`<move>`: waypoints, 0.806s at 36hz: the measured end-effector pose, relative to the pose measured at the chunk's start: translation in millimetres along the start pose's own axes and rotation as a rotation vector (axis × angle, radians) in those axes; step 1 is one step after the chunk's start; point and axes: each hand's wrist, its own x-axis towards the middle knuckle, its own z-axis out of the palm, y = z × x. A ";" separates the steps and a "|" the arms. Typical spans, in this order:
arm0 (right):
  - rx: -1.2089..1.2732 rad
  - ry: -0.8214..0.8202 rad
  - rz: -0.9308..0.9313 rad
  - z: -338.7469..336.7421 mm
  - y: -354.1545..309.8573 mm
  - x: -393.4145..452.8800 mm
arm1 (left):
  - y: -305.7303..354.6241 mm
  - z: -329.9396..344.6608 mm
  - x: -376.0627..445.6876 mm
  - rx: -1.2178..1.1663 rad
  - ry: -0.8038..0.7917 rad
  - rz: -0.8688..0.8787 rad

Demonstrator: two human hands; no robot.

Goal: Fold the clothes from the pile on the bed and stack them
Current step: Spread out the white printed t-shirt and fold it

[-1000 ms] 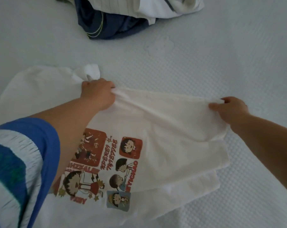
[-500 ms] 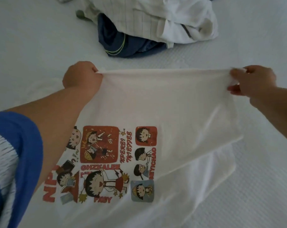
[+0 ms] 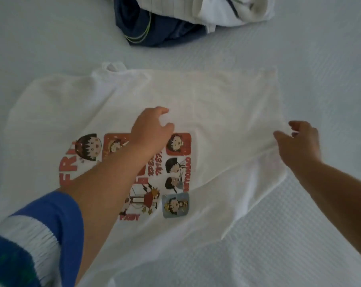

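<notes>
We see the tee [image 3: 206, 104] lying flat on the bed [image 3: 320, 59], print side up, roughly mid-bed w/ the pile [image 3: 185, 15] well apart at the far edge. Its long axis runs left-right across our view; the print [image 3: 154, 172] reads sideways, letters turned on end. A small bunched bit of white fabric pokes out at the tee's far edge, left of centre; we can't tell if that's collar or sleeve. The near-right part of the tee is doubled over, one layer lying on another, w/ a diagonal fold line running toward the near edge.

Our left hand [image 3: 150, 129] is over the tee's middle, just above the print, fingers loosely curled and apart, gripping nothing; whether it touches the cloth we can't tell. Our right hand [image 3: 297, 141] is at the tee's right edge, fingers [image 3: 279, 134] spread and relaxed, at the cloth's rim but not pinching it. A blue and white sleeve [image 3: 40, 235] covers our left upper arm.
</notes>
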 end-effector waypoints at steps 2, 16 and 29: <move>0.016 -0.009 0.108 -3.9 29.6 -18.4 | 7.4 20.6 -37.0 -0.014 -0.051 0.043; 0.118 -0.198 -0.169 -14.5 58.0 -52.6 | 34.7 86.9 -171.5 0.088 -0.101 0.221; 0.188 -0.407 -0.379 -30.3 13.9 -65.0 | 103.2 112.4 -116.8 -0.248 -0.182 -0.182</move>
